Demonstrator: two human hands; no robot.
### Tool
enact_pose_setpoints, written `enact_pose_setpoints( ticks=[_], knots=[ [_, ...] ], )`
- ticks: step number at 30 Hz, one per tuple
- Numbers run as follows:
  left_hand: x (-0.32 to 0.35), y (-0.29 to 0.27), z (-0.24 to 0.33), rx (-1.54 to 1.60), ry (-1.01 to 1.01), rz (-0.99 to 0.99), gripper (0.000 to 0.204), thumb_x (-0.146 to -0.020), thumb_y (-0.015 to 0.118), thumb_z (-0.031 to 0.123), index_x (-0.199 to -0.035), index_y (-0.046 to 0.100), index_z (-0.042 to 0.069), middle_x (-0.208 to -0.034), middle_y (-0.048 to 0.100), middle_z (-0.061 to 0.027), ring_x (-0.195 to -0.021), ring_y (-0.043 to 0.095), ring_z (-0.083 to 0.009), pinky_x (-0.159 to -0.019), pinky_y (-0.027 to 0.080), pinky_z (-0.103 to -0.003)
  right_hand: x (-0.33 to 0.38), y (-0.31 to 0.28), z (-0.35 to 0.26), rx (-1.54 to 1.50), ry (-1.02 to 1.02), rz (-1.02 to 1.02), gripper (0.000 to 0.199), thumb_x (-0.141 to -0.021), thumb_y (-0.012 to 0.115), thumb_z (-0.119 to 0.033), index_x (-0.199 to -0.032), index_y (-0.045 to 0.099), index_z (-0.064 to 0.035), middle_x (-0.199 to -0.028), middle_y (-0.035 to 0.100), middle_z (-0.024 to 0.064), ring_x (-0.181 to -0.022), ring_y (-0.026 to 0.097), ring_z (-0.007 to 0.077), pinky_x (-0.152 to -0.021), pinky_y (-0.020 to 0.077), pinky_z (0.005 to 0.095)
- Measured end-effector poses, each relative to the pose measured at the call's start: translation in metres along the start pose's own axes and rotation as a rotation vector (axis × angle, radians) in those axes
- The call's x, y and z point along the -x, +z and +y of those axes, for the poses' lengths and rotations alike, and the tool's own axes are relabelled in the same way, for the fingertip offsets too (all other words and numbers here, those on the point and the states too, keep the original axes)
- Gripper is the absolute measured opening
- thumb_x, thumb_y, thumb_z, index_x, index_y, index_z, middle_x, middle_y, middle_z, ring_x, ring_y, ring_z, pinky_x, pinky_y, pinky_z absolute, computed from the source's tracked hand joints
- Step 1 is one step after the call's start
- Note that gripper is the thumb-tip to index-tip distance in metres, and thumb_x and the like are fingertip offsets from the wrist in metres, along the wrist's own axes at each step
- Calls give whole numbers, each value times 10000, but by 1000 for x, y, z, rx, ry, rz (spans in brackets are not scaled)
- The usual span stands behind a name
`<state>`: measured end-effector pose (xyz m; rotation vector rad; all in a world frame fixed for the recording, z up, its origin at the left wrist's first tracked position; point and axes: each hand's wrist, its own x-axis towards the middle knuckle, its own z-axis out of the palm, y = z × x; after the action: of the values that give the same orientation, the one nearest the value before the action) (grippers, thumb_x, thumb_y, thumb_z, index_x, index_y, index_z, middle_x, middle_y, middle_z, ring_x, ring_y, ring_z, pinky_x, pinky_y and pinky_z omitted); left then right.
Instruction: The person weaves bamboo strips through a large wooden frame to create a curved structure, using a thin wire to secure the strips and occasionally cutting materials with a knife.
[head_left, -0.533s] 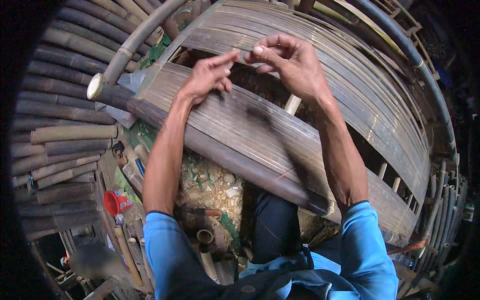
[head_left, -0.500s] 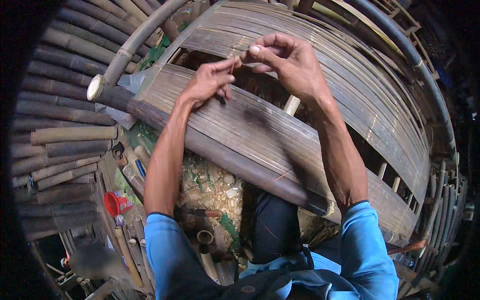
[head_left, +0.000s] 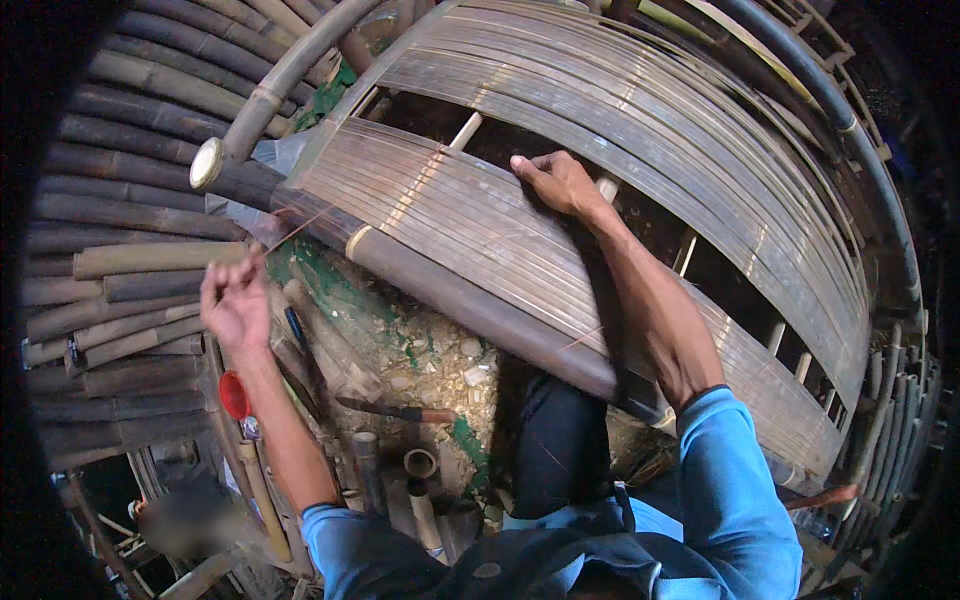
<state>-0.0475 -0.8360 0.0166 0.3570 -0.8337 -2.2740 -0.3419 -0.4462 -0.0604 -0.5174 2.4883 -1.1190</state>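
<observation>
My left hand [head_left: 238,305] is raised off the left end of the bamboo bench. Its fingertips pinch a thin reddish strand [head_left: 292,236] that slants up to the right, toward the bench's front pole. My right hand [head_left: 562,185] rests at the far edge of the near band of bamboo slats [head_left: 480,240], beside a long dark gap. Its fingers are curled and the thumb points left; what they grip, if anything, is hidden. Across the gap lies a wider panel of slats [head_left: 600,90]. Pale crosspieces [head_left: 467,131] show in the opening.
A thick dark bamboo pole [head_left: 470,310] runs along the bench's front. Below it, a knife [head_left: 395,410] lies among wood chips. Stacked bamboo poles [head_left: 140,215] fill the left side, with a red plastic container [head_left: 235,396] nearby. Cut bamboo tubes [head_left: 420,464] stand near my legs.
My hands have parted from above the gap. The left swung down and left with the reddish strand; the right lowered to the slats' edge. The knife has come into fuller view.
</observation>
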Motion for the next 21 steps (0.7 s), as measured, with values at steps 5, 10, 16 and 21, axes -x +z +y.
enact_pose_setpoints(
  ticks=[5, 10, 16, 21],
  knots=[
    [27, -52, 76, -41, 144, 99, 339, -1087, 531, 132, -773, 409, 92, -662, 318, -21, -605, 308, -150, -613, 350, -316, 6, 4, 3, 31, 80, -121, 768, -1000, 569, -647, -839, 736, 85, -804, 719, 285, -797, 743, 390, -781, 554, 507],
    [29, -108, 46, -1406, -222, 386, 371, -1031, 675, 292, -1246, 604, -1, -905, 592, -110, -849, 619, -241, -826, 518, -353, 14, 3, -5, 49, 65, -108, 748, -1010, 572, -645, -836, 759, 58, -860, 724, 331, -862, 748, 471, -817, 565, 539],
    [29, -58, -100, -1201, 187, 100, 872, -926, 838, 277, -1589, 333, 23, -1441, 533, -191, -1170, 635, -356, -1037, 498, -480, 26, 12, -13, 146, -20, 60, 684, -1041, 554, -598, -851, 772, 21, -891, 725, 325, -889, 712, 525, -852, 574, 580],
    [28, -29, -138, -624, -468, 0, 809, -990, 775, 291, -1599, 297, 56, -1268, 645, -125, -1044, 678, -309, -996, 507, -478, 37, 20, -12, 320, -167, 241, 618, -1086, 503, -505, -816, 771, -19, -838, 724, 294, -777, 713, 507, -742, 599, 573]
  ],
)
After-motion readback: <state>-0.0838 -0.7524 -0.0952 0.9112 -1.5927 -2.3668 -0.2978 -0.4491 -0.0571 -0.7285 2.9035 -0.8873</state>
